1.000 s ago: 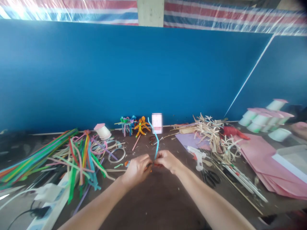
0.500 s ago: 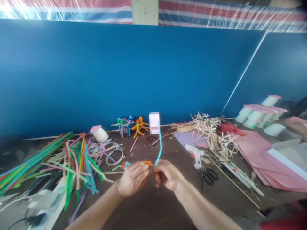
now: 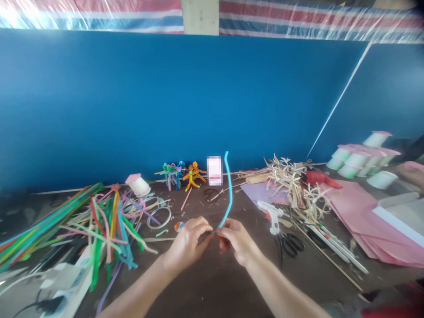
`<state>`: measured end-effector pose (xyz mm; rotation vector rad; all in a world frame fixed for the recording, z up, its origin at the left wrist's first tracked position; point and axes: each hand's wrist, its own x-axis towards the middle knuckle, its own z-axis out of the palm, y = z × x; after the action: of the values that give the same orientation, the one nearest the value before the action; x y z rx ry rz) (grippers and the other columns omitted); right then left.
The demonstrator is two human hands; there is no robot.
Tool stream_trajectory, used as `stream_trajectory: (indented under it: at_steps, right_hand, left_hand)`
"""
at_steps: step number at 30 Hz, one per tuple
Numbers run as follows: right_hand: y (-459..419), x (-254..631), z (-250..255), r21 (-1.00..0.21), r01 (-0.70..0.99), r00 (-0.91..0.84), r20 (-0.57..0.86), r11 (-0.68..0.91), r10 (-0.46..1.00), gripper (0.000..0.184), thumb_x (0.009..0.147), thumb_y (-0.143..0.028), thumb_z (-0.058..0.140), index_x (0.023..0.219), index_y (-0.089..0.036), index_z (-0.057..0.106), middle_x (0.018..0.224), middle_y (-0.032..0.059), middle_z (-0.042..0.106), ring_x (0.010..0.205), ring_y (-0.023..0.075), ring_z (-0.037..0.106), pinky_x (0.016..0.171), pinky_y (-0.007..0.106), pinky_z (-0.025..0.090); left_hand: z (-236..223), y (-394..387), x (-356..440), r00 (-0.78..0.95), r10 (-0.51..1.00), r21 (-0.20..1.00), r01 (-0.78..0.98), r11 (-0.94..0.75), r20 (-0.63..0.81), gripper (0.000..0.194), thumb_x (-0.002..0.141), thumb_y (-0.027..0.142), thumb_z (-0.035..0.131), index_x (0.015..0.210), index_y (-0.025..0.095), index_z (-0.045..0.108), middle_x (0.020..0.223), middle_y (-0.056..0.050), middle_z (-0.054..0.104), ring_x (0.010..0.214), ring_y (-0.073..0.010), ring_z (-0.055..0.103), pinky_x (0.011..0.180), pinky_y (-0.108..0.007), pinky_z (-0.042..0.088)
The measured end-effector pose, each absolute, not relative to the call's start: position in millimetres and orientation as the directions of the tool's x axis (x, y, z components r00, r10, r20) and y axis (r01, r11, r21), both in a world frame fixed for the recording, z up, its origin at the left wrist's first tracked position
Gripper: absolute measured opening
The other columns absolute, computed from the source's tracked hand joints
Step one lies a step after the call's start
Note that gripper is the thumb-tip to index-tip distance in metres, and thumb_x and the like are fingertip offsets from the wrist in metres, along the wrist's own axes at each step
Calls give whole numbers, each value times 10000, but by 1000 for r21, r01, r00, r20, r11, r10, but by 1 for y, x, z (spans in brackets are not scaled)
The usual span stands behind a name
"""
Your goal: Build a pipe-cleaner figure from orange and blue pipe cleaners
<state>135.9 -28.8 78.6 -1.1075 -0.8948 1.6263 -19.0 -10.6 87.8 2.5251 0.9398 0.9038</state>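
A bright-blue, fuzzy, bendable craft strip [image 3: 230, 187] stands up over the dark brown table [image 3: 212, 287], to the left of the white plastic glue gun [image 3: 272, 216]. Its long axis runs mostly upright, bowing towards the glue gun's side midway; the free tip points up at the broad, flat blue partition [image 3: 149, 97], and the lower end runs down into the fingers.

The person's bare right hand [image 3: 236, 240] has thumb and forefinger pinched together on that lower end. The bare left hand [image 3: 188, 240] curls in with its fingertips against the same spot; I can't tell how tightly they are closed or what is between them.

Half a second ago the strip's upper part crossed the small, blurred white card [image 3: 213, 170] up and left of the glue gun; now it stands clear of the card, nearer the glue gun's side. The orange loop that showed between the hands has dropped from sight.

Far right of the glue gun, white paper cups with pink tops [image 3: 361, 158] are piled up, with a plain white paper cup [image 3: 382, 180] tipped over in front. Another white paper cup with a pink top [image 3: 141, 187] sits well left of the glue gun. I can't see inside any of them.
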Motion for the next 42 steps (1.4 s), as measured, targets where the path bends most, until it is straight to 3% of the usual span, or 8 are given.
stream_trajectory:
  at_steps: [6, 10, 14, 18, 22, 35, 39, 42]
  right_hand:
    - [-28, 136, 77, -875, -310, -277, -290, -371, 916, 103, 576, -216, 543, 547, -170, 456, 334, -79, 429, 279, 60, 361, 312, 186, 350]
    - [-31, 139, 79, -916, -271, -237, -235, -296, 943, 200, 665, -309, 546, 549, -175, 452, 356, -75, 414, 295, 60, 344, 338, 198, 340]
    - [-42, 147, 86, -988, -8, 93, 154, 155, 984, 190, 782, -316, 496, 666, -167, 522, 508, -35, 482, 448, 86, 447, 451, 206, 377]
    - [-54, 157, 96, -727, 382, -67, 594, 570, 802, 168, 789, -160, 492, 918, -204, 590, 813, 40, 540, 747, 151, 521, 671, 287, 436]
    - [-59, 158, 107, -498, 547, -168, 722, 673, 671, 198, 758, -89, 522, 890, -216, 597, 891, 55, 516, 846, 174, 502, 747, 331, 424]
    - [-61, 134, 98, -644, 588, -134, 519, 489, 844, 191, 785, -76, 425, 890, -180, 546, 797, 52, 593, 741, 170, 555, 681, 281, 425]
    - [-61, 132, 93, -715, 568, -130, 410, 407, 903, 244, 766, -94, 438, 971, -175, 544, 851, 59, 622, 744, 165, 582, 657, 250, 431]
    - [-59, 132, 89, -809, 512, -144, 252, 290, 957, 194, 755, -121, 439, 905, -171, 552, 679, 13, 606, 589, 129, 567, 550, 210, 411]
  left_hand:
    - [86, -11, -20, 636, 522, 311, 421, -852, 569, 95, 765, 104, 479, 753, 160, 556, 723, -34, 588, 701, -141, 523, 665, -285, 347]
    - [89, -12, -21, 614, 538, 383, 378, -843, 577, 98, 767, 104, 490, 784, 163, 567, 742, -36, 597, 711, -135, 529, 684, -282, 352]
    - [101, -16, -21, 566, 670, 576, 372, -728, 480, 70, 770, 153, 517, 766, 153, 586, 738, -43, 577, 707, -132, 526, 663, -255, 376]
    - [112, -22, -18, 563, 725, 728, 287, -623, 398, 91, 773, 179, 529, 721, 135, 589, 711, -39, 550, 678, -119, 519, 632, -224, 388]
    - [116, -27, -13, 520, 754, 804, 195, -562, 402, 100, 772, 199, 542, 705, 137, 583, 686, -23, 533, 651, -108, 504, 605, -208, 382]
    - [100, -26, -4, 194, 823, 721, 405, -563, 534, 77, 767, 172, 516, 708, 149, 561, 706, -23, 545, 672, -123, 523, 613, -223, 411]
    - [91, -21, -9, 258, 759, 560, 544, -625, 597, 98, 781, 173, 494, 722, 156, 570, 718, -29, 555, 682, -131, 521, 621, -236, 400]
    - [90, -17, -15, 395, 682, 348, 640, -685, 616, 150, 810, 193, 454, 756, 167, 591, 730, -36, 563, 692, -142, 515, 651, -262, 385]
